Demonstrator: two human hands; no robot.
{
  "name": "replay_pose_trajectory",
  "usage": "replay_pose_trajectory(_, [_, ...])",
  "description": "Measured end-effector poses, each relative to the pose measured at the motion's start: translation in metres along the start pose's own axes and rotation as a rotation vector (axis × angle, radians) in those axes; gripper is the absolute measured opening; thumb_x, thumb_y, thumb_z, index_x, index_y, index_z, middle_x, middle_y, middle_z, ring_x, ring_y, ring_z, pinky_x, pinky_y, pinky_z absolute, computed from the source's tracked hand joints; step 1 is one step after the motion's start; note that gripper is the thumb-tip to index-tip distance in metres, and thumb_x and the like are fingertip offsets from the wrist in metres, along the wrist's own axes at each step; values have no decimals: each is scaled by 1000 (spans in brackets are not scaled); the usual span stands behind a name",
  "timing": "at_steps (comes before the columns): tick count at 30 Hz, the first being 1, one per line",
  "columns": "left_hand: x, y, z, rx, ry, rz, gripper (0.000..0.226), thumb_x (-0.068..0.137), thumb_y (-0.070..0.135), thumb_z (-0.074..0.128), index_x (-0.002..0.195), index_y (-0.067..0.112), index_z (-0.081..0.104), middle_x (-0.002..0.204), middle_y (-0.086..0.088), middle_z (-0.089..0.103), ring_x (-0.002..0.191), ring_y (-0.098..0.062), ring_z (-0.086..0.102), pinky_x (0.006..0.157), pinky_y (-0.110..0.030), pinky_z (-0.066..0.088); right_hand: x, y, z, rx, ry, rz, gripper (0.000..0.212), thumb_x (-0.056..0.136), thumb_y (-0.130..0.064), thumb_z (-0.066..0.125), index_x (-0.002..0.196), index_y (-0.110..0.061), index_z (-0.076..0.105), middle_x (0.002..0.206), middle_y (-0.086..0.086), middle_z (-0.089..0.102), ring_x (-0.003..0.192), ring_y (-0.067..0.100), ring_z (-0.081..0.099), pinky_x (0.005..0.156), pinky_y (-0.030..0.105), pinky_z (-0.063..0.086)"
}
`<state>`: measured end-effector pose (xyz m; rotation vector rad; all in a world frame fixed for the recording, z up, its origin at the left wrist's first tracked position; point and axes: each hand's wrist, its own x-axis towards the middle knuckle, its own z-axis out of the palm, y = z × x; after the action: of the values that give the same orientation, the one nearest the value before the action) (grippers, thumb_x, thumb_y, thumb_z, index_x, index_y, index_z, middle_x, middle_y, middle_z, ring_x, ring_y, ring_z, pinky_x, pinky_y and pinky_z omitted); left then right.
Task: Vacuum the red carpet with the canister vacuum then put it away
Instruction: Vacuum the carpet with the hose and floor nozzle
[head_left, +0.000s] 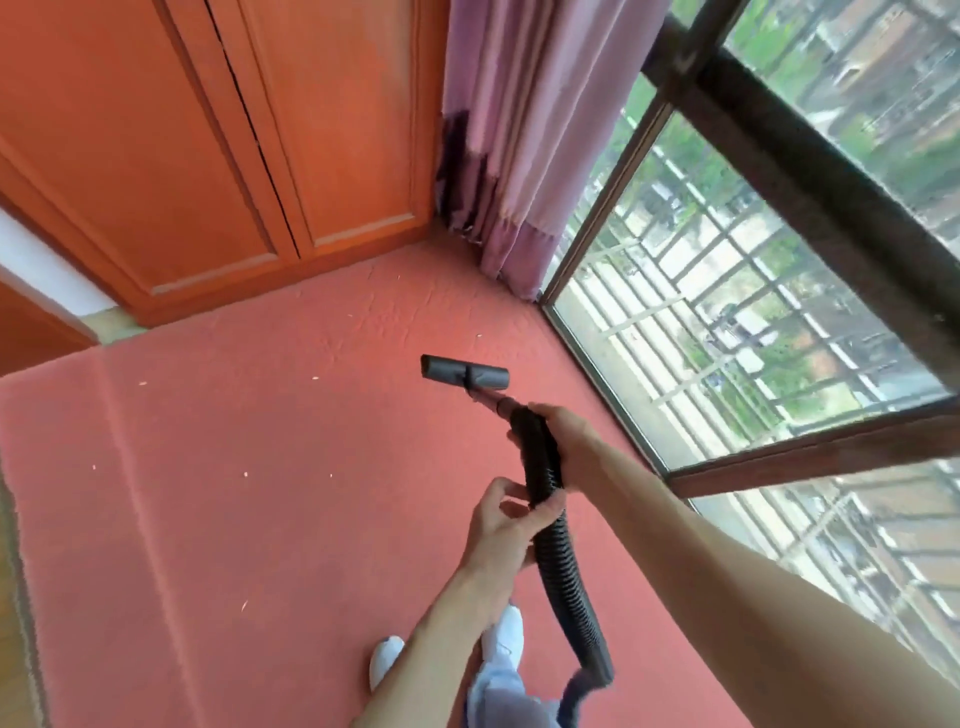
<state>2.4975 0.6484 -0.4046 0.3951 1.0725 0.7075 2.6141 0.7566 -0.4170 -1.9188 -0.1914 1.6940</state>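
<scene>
The red carpet (249, 457) covers the floor ahead, dotted with small pale crumbs. A black ribbed vacuum hose (558, 566) runs up from near my feet to a short wand ending in a flat black floor nozzle (464, 372), which sits over the carpet near the window. My right hand (569, 441) grips the upper end of the hose just behind the wand. My left hand (506, 519) holds the hose lower down, thumb and fingers curled round it. The canister itself is out of view.
An orange wooden wardrobe (218, 156) stands along the far wall. A purple curtain (524, 145) hangs in the corner. A large window with a dark frame (810, 171) runs along the right. My white shoes (387, 657) stand on the carpet.
</scene>
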Motion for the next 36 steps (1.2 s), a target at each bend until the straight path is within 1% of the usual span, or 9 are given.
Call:
replay_pose_trajectory(3, [-18,14,27,118,-97,26,58,59,35,88,92,8,49,81,-14,62,76,-32,68,77,-46,53,-38,-16,-32,94,-43,-37,31,93,-29,59,111,-4,62,91,16,66,51,17,58,53,24,42])
replay_pose_trajectory(9, [-33,41,65,266,-194,70,43,74,21,83,94,10,47,81,-12,64,74,-23,61,75,-41,47,-81,-46,-70,273,-91,-130,26,96,-32,55,98,-7,63,81,10,67,56,18,58,58,29,45])
replay_pose_trajectory(14, [-25,64,101,309,-189,103,38,80,12,81,93,9,46,79,-11,62,74,-23,58,72,-40,43,-93,-82,-91,336,-140,-171,24,96,-31,55,94,-8,60,73,9,68,56,18,53,59,29,37])
replay_pose_trajectory(18, [-12,76,127,335,-187,94,33,84,7,77,93,8,45,78,-10,64,78,-25,59,72,-40,44,-95,-106,-109,332,-142,-164,24,98,-31,52,97,-8,60,76,9,66,48,15,58,59,27,45])
replay_pose_trajectory(23, [8,97,154,365,-167,123,32,83,6,77,91,9,46,78,-10,63,77,-25,60,69,-37,47,-91,-142,-124,330,-176,-142,27,97,-30,53,87,-6,61,76,11,65,49,16,56,56,26,46])
replay_pose_trajectory(27, [30,108,165,359,-152,146,33,83,6,78,90,9,46,80,-10,62,76,-24,61,66,-35,49,-78,-165,-126,322,-195,-113,25,97,-29,54,91,-6,60,79,12,63,52,17,57,52,25,49])
replay_pose_trajectory(29, [39,107,166,360,-142,135,33,83,8,78,92,8,46,83,-11,62,77,-25,63,71,-39,51,-67,-168,-124,305,-194,-103,25,97,-30,55,94,-6,60,78,11,65,52,16,59,50,23,49])
replay_pose_trajectory(33, [56,109,163,378,-124,69,34,85,9,76,96,7,45,94,-13,58,85,-29,64,82,-48,54,-51,-171,-118,297,-186,-62,27,98,-31,55,89,-6,60,78,11,64,46,14,62,44,17,47])
replay_pose_trajectory(36, [72,116,155,407,-152,2,35,85,9,77,97,7,44,98,-12,59,91,-30,66,90,-56,54,-41,-177,-112,267,-171,-28,25,98,-29,54,88,-7,60,78,10,63,54,15,61,48,19,48])
